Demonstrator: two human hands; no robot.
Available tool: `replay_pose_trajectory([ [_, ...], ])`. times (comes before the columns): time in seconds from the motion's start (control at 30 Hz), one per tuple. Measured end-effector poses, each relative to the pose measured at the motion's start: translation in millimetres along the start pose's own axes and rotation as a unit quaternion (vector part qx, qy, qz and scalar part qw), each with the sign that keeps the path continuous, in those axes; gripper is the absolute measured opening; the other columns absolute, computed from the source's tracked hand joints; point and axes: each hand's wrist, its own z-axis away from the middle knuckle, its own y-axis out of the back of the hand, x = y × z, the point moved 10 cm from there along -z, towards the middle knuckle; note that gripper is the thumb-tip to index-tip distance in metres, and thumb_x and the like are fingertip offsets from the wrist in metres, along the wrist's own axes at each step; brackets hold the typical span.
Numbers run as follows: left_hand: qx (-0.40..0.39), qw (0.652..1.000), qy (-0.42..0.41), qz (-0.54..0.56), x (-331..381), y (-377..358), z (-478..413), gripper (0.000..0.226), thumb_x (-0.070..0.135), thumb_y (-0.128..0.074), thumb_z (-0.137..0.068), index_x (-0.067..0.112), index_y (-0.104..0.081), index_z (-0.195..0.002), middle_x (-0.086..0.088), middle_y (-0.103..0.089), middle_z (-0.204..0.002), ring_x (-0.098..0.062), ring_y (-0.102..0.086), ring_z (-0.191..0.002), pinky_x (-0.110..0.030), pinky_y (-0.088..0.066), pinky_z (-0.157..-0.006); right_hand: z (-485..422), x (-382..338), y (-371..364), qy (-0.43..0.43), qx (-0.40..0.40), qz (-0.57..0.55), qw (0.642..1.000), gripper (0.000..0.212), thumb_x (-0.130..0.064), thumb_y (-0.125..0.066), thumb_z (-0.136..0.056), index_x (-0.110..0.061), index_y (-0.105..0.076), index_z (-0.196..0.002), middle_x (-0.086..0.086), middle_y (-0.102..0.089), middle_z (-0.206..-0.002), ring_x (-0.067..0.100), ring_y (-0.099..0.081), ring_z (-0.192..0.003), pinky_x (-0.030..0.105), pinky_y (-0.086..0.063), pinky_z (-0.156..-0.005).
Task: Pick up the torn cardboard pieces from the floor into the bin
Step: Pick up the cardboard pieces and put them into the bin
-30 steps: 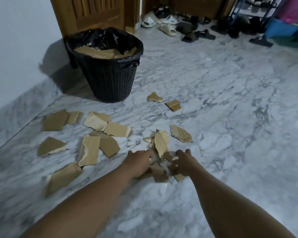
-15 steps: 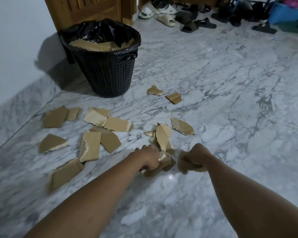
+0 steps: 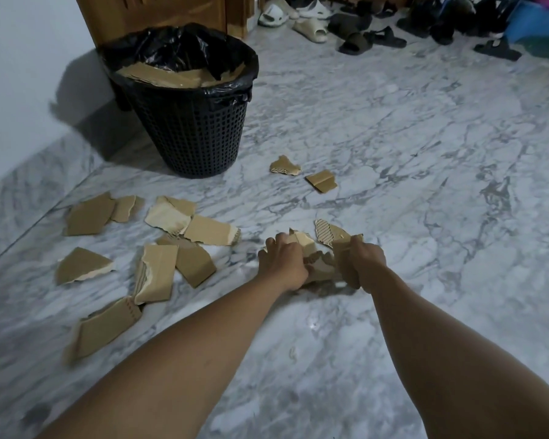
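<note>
A: Handling of stock?

B: Judged light, flat, fairly stiff corrugated board; soft and ragged along torn edges; likely to skate on polished marble floor (image 3: 425, 217); best pinched at an edge or scooped from beneath, several stacked at once; no fragility concern.

A: Location, left to right?

B: Loose scatter of torn cardboard pieces (image 3: 159, 248) lying flat at left, some overlapping, well apart from both hands; bin (image 3: 197, 137) beyond them near wall, black-lined, already holding cardboard close to rim; small scrap (image 3: 284, 165) with a second beside it, just right of bin base.

A: Grip?

B: Left hand (image 3: 282, 264) closed, fingers curled round left side of gathered bundle (image 3: 324, 269); right hand (image 3: 363, 261) closed likewise on bundle's right side, one flap standing up above knuckles; bundle squeezed between the two, low over floor; resting or lifted, cannot tell; striped piece (image 3: 325, 232) just behind, corrugation exposed; held or loose, cannot tell.

A: Caution?

B: Probably small bits slipping from underside of bundle; worth tightening before carrying to bin.
</note>
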Motion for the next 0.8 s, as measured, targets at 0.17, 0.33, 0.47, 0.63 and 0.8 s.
replay_pose_trajectory([
  [0.17,-0.018,0.999,0.019,-0.037,-12,-22,-19,0.044,0.031,-0.074,-0.080,0.015,-0.059,-0.117,-0.009,-0.042,-0.132,-0.032,-0.041,-0.117,-0.045,-0.039,-0.096,-9,-26,-16,0.065,-0.019,0.174,0.982,0.081,-0.050,-0.049,-0.070,-0.008,-0.041,-0.139,0.012,-0.039,-0.140,0.031,-0.034,-0.132,0.048,-0.036,-0.104],
  [0.33,0.048,0.998,0.025,-0.042,-13,-7,-21,0.065,0.027,-0.084,-0.067,0.019,-0.045,-0.119,-0.007,-0.043,-0.122,-0.030,-0.047,-0.107,-0.045,-0.045,-0.089,-32,-39,-35,0.145,-0.038,0.221,0.964,0.073,-0.041,-0.066,-0.084,-0.009,-0.036,-0.142,0.001,-0.007,-0.162,0.034,-0.001,-0.150,0.062,-0.027,-0.110],
  [0.47,0.090,0.995,0.000,-0.045,-9,5,-17,0.082,0.023,-0.086,-0.070,0.019,-0.032,-0.131,-0.009,-0.049,-0.118,-0.029,-0.053,-0.104,-0.043,-0.047,-0.084,-35,-51,-54,0.173,-0.092,0.251,0.948,0.064,-0.041,-0.066,-0.074,-0.010,-0.050,-0.127,0.013,-0.045,-0.136,0.038,-0.037,-0.131,0.056,-0.042,-0.102],
  [0.63,0.061,0.997,0.018,0.032,-23,-4,-6,0.118,0.020,-0.076,-0.082,0.024,0.018,-0.153,-0.019,-0.043,-0.136,-0.036,-0.054,-0.111,-0.042,-0.051,-0.080,-37,-53,-47,0.142,-0.039,0.217,0.965,0.045,-0.021,-0.059,-0.083,-0.006,-0.045,-0.123,0.016,-0.047,-0.127,0.036,-0.044,-0.119,0.047,-0.043,-0.091],
  [0.8,0.039,0.993,0.016,0.115,-39,-1,5,0.053,0.028,-0.070,-0.078,0.015,-0.038,-0.118,-0.010,-0.058,-0.119,-0.032,-0.059,-0.107,-0.041,-0.050,-0.081,-22,-37,-40,0.119,-0.030,0.066,0.990,0.041,-0.008,-0.062,-0.081,-0.004,-0.042,-0.116,0.015,-0.056,-0.106,0.031,-0.057,-0.089,0.036,-0.050,-0.071],
])
